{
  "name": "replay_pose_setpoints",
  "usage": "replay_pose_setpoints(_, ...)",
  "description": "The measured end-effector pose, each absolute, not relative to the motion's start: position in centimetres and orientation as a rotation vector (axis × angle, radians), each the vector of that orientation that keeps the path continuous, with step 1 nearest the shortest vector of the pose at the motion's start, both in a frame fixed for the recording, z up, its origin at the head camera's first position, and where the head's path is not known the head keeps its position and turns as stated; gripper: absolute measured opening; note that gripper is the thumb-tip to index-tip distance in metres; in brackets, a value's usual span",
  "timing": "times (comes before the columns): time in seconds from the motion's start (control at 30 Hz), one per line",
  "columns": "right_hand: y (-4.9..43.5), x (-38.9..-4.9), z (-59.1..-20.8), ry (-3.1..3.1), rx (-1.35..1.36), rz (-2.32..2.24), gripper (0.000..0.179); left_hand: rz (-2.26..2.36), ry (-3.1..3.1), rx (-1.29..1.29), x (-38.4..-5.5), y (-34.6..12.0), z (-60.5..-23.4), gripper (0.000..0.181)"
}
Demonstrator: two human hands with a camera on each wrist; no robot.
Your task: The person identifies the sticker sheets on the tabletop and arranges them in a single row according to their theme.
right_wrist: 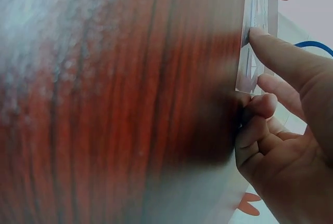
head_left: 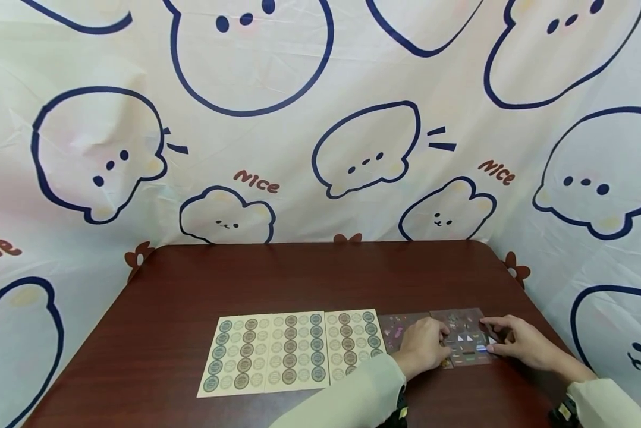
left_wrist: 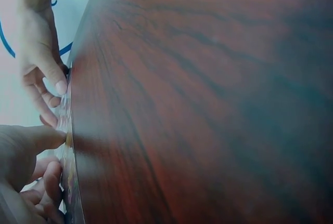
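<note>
A clear sticker sheet [head_left: 467, 342] printed with small coloured shapes lies near the table's right side. My left hand [head_left: 424, 343] is at its left edge, with thumb and fingertips touching it. At the opposite edge, my right hand [head_left: 518, 342] touches it with thumb and forefinger spread apart. In the right wrist view, the thumb [right_wrist: 281, 57] presses the sheet's surface while other fingers bend underneath the palm. A second clear sticker sheet [head_left: 392, 330] lies to the left, partly hidden behind my left hand. The left wrist view shows both hands along the sheet's edge.
Cream sheets of round stickers [head_left: 269, 351] lie in a row left of the clear sheets, partly covered by my left sleeve [head_left: 352, 395]. The dark wooden table [head_left: 320, 273] meets a cartoon-printed cloth [head_left: 288, 142] at its back and sides.
</note>
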State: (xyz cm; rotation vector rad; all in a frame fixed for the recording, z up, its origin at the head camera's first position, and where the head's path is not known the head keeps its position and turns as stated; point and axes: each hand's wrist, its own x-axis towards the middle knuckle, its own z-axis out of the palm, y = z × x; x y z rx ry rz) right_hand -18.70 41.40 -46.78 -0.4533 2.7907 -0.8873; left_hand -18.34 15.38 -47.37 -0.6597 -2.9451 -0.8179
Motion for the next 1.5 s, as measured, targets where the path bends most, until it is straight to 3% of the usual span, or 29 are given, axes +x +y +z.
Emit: replay_pose_setpoints(1.5, 41.01, -18.29, -46.79, 2.836, -0.376, -0.844, 0.056, -0.826, -2.961, -0.64, -18.17, 15.44, -47.44, 0.022)
